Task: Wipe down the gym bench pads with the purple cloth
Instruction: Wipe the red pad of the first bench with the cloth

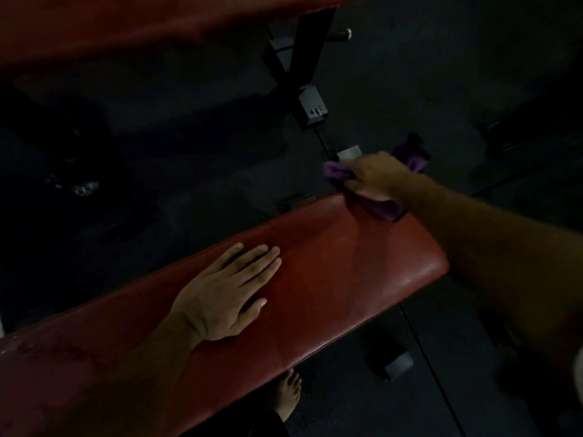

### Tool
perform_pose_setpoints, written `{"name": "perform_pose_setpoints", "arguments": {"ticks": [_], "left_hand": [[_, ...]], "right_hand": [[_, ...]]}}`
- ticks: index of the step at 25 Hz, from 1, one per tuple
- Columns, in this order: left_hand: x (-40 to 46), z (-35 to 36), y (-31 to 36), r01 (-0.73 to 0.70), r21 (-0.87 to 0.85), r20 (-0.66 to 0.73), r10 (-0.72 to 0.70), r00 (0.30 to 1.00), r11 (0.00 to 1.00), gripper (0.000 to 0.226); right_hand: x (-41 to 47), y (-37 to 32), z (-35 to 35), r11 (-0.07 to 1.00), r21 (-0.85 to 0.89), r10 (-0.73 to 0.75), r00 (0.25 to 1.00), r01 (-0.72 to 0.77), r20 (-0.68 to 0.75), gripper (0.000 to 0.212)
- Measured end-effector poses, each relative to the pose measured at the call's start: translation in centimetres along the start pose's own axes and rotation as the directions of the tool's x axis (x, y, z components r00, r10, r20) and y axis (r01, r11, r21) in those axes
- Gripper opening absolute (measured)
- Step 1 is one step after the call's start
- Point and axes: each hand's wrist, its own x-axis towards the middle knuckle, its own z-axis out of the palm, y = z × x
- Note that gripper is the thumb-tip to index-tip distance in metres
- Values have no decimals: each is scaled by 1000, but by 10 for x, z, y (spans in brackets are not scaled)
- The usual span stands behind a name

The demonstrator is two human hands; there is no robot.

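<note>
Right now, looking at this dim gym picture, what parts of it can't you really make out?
- Purple cloth: head view; the right hand covers its middle.
- Red bench pad: its near-left end is cut off by the frame edge.
- Second red pad: cut off by the top edge.
- Black frame: blurred in the dark.
- Bare foot: partly hidden behind the pad.
</note>
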Motion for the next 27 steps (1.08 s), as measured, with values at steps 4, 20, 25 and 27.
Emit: {"name": "perform_pose_setpoints", "arguments": {"ticks": [4, 20, 25, 27], "left_hand": [[-1, 1, 0, 3, -20, 12, -3, 1000, 1000, 71], [-127, -18, -42, 7, 6, 104, -8, 995, 1000, 68], [-164, -7, -58, -32, 11, 135, 30, 990, 999, 73], [-160, -3, -59, -45, 20, 101, 42, 994, 999, 72]], "right_hand": [[11, -8, -3, 992, 36, 123, 991, -124, 48, 41], [-168, -147, 23, 778, 628, 332, 864, -24, -378, 54], [-173, -212, 109, 772, 437, 545, 835, -462, -81, 74], [-166, -224, 109, 749, 405, 614, 780, -525, -125, 73]]}}
